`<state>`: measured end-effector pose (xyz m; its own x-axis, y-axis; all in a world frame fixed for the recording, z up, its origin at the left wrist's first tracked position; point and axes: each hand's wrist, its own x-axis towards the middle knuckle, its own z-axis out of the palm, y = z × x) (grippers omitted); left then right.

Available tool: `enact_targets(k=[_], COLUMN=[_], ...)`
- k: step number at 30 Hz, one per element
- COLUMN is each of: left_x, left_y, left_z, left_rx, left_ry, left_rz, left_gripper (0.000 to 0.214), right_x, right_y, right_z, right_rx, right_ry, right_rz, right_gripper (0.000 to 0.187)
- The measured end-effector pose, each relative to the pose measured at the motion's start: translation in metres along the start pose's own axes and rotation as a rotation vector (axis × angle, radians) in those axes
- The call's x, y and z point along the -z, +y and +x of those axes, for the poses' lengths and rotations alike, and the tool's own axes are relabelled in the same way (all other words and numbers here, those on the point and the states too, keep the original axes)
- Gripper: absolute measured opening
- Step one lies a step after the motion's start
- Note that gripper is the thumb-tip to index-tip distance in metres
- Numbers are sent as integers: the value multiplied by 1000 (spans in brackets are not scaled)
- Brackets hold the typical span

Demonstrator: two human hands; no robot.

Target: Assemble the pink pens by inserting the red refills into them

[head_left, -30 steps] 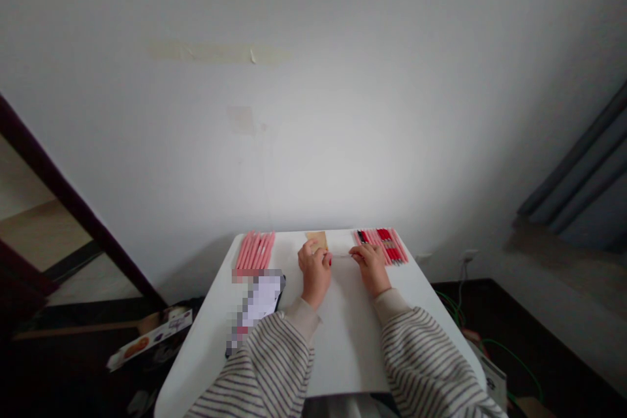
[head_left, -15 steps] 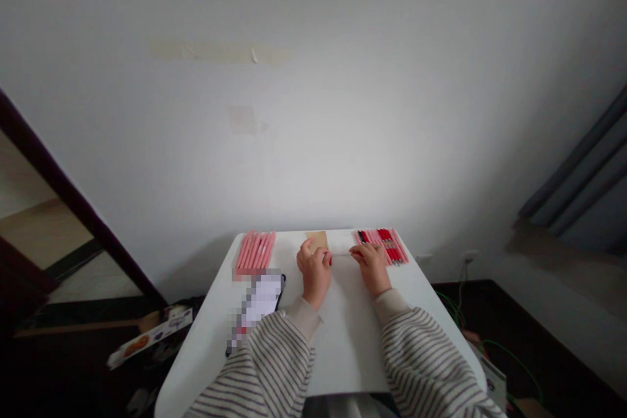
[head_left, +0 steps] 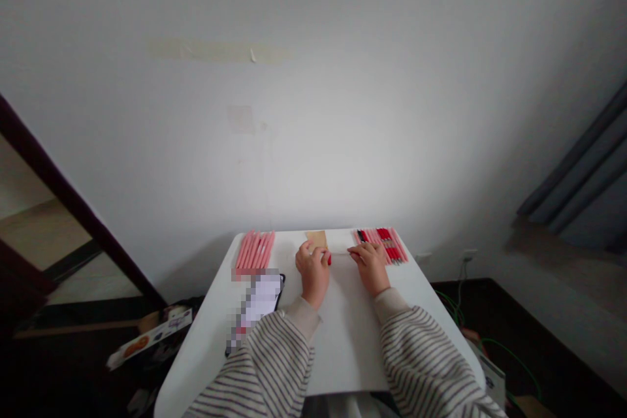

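Over the far half of the white table (head_left: 350, 346), my left hand (head_left: 313, 277) is closed, with a small red piece (head_left: 330, 260) showing at its fingertips. A thin pale stick (head_left: 339, 253), perhaps a pen refill, spans the gap between my hands. Its other end lies in the pinched fingers of my right hand (head_left: 372, 272). Both ends are covered by fingers. Behind my left hand lies a tan piece of card or paper (head_left: 317, 237). Just right of my right hand is a row of pink, red and black pens (head_left: 392, 245).
Several pink pen-like sticks (head_left: 255, 251) lie side by side at the table's back left. A phone (head_left: 264, 294), partly blurred out, rests nearer my left sleeve. The wall (head_left: 343, 111) rises behind the table. Green cables (head_left: 453, 300) run along the floor on the right.
Both hands have shifted very slightly left, still joined by the thin stick. The red piece at my left fingertips shows a little more clearly.
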<state>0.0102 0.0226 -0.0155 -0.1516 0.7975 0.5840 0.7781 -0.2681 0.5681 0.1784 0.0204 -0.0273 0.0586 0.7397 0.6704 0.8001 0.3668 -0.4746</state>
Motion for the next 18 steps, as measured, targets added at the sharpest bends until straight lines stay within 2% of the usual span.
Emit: enact_targets(k=[6, 9, 18], left_x=[5, 11, 15], left_y=[2, 7, 13], left_z=[-1, -3, -6], left_rx=[-17, -38, -84], left_ry=[-34, -87, -145], left_rz=[96, 174, 291], left_gripper=[16, 12, 17], right_x=[-1, 0, -1], right_y=[4, 6, 5], right_z=[1, 1, 0], right_rx=[-55, -72, -72], right_ry=[67, 95, 91], right_rz=[-44, -58, -52], right_gripper=[25, 25, 23])
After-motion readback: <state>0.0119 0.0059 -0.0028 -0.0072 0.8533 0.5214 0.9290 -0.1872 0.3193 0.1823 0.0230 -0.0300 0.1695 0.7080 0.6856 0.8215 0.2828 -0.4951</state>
